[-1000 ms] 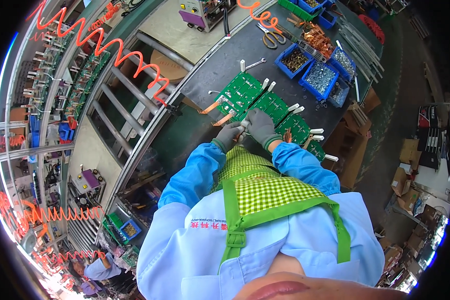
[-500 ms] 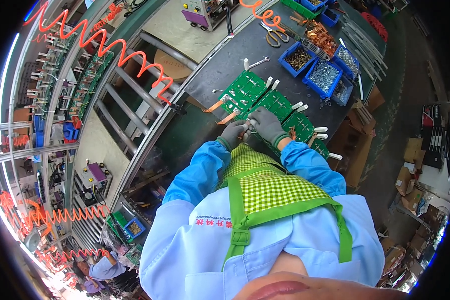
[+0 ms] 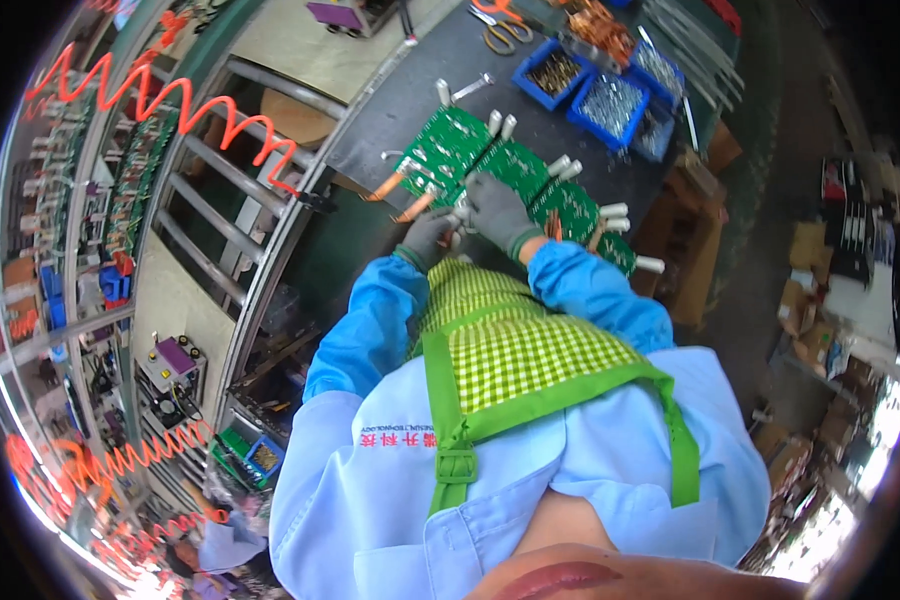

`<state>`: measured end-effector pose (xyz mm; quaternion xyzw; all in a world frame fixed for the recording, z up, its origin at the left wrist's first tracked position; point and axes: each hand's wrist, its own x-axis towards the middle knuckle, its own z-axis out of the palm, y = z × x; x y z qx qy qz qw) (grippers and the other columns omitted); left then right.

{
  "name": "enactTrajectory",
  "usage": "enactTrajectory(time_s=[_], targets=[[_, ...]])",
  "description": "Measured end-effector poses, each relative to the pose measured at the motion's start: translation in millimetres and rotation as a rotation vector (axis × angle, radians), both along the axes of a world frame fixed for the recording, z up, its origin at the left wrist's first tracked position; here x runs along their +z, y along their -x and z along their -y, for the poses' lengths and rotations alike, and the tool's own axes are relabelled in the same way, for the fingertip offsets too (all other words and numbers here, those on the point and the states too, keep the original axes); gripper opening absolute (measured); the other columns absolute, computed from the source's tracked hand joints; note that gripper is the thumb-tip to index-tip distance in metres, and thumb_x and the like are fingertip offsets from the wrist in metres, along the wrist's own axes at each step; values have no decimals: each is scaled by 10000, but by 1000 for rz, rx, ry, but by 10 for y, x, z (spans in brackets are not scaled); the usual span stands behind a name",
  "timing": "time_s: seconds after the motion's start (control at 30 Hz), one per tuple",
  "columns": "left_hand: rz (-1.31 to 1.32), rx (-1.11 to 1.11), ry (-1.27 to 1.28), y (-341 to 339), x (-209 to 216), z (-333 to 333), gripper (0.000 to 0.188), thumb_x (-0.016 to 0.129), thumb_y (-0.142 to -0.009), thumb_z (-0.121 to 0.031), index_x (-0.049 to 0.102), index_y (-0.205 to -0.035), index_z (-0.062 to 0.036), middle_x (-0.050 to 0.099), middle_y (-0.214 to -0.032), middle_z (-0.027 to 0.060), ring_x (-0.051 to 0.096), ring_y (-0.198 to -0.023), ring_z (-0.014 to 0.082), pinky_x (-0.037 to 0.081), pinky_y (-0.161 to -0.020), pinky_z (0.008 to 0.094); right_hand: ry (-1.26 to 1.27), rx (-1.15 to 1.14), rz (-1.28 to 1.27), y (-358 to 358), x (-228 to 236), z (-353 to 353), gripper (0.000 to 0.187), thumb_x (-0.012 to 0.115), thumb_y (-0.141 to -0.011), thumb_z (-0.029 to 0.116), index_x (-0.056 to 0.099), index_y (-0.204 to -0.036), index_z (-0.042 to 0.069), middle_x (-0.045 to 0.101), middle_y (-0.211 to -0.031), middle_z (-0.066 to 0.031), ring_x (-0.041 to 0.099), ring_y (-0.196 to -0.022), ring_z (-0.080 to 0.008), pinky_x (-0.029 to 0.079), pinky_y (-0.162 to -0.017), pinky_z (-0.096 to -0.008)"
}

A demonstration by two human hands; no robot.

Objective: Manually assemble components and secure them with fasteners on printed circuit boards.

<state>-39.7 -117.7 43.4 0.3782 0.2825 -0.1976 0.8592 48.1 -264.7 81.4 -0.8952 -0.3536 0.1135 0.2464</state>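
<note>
In a grey glove, my left hand (image 3: 428, 238) is closed, its fingertips pinched near my right hand (image 3: 500, 212), also gloved and closed. Between them is something small that I cannot make out, partly pale and partly copper-coloured. Both hands are at the near edge of a row of green circuit boards (image 3: 444, 145) lying on a dark bench. Two copper strips (image 3: 387, 187) stick out from the leftmost board, just left of my hands. Paired white posts (image 3: 502, 124) rise along the boards' far side. My right hand covers part of the second board.
Beyond the boards lie a wrench (image 3: 472, 87) and scissors (image 3: 507, 38). Blue bins (image 3: 538, 97) of small hardware and a heap of copper parts (image 3: 602, 32) sit at the far right. A roller conveyor (image 3: 210, 218) runs left of the bench; cardboard boxes (image 3: 692, 255) stand right.
The whole view has shifted, so the bench appears farther left and higher. My hands stay close together at the same board edge, with the fingers only slightly moved.
</note>
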Motion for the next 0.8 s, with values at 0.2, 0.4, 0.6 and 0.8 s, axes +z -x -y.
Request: enactTrajectory(time_s=[0.2,0.4,0.6,0.8], targets=[[-15,55,89,39,-33,-30,255,484,-853,-61,528,-1092,15,571,-858,86,564,-719,143,469,-532,190,-200,93,53,7,-56,41,224,609,-768,260,610,-864,58,517,-1110,-115,559,-935,-297,467,-805,-382],[-88,63,11,78,204,15,304,525,-866,-227,554,-1132,-83,603,-961,31,569,-816,150,493,-665,281,-341,147,23,245,415,258,192,627,-776,245,618,-804,56,562,-1065,-103,566,-926,-276,469,-793,-369],[-165,262,211,762,-235,-65,309,527,-867,-157,507,-1156,-48,580,-1001,76,568,-912,195,485,-767,290,-190,-303,36,95,595,1365,202,633,-771,148,604,-958,79,575,-977,-75,608,-806,-181,499,-639,-301],[-197,59,79,1006,-42,143,378,432,-924,-167,409,-1260,4,561,-1075,136,571,-909,168,472,-819,258,-150,-401,-87,124,955,1854,219,619,-788,133,598,-992,55,593,-965,-89,599,-739,-181,483,-662,-291]])
